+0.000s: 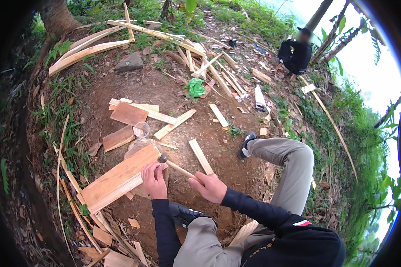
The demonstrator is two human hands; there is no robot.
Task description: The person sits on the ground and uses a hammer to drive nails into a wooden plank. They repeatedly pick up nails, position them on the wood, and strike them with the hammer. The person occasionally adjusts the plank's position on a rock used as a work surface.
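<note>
- Board (120,174): left hand (155,181) is at its end, bunched up; I can't tell if it pinches anything.
- Hammer (179,169): gripped in the right hand (210,188), close to the left one.

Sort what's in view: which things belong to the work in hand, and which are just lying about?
Apparently in use:
- hammer, held in the right hand
- wide board, left hand at its end

Apparently lying about:
- handsaw, untouched
- green plastic bag
- grey stone

Board (116,173) lies left of left hand (155,181). 1 cup (141,129) behind board. Farther back: 1 plastic bag (195,87); 1 handsaw (259,96) to its right, 1 rock (129,62) to its left.
</note>
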